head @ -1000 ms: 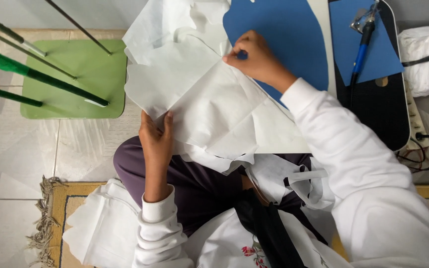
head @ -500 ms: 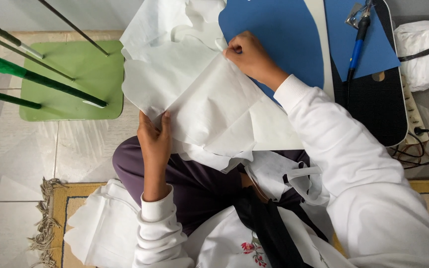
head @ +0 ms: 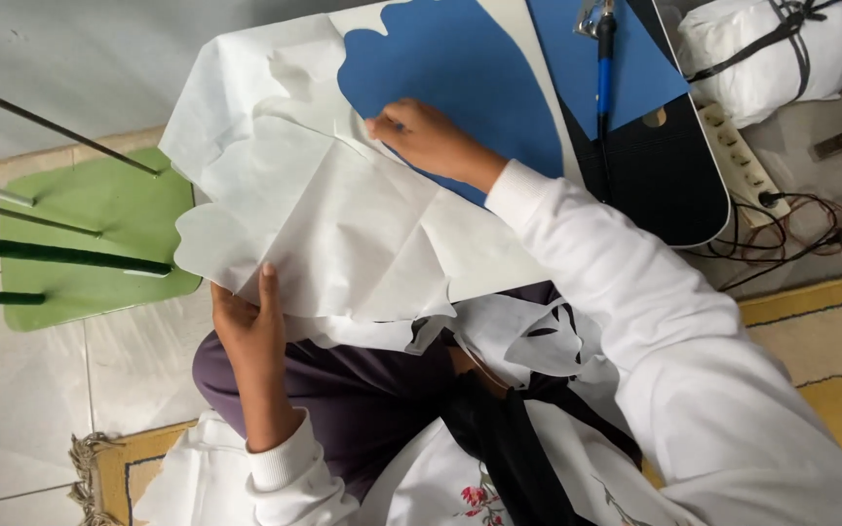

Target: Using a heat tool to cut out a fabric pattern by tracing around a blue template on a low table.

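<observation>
My left hand [head: 250, 336] pinches the near edge of the white fabric [head: 343, 224], thumb on top, fingers curled beneath it. My right hand [head: 426, 136] presses its bunched fingers on the fabric's far edge, where it meets the blue template [head: 470, 73]. The fabric lies crumpled across the surface [head: 509, 263] and over my lap. A blue pen [head: 604, 58] lies just beyond, right.

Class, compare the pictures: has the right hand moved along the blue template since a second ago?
Yes. The right hand has slid left along the blue template, away from the blue pen, and now sits at its left edge beside the white fabric.
</observation>
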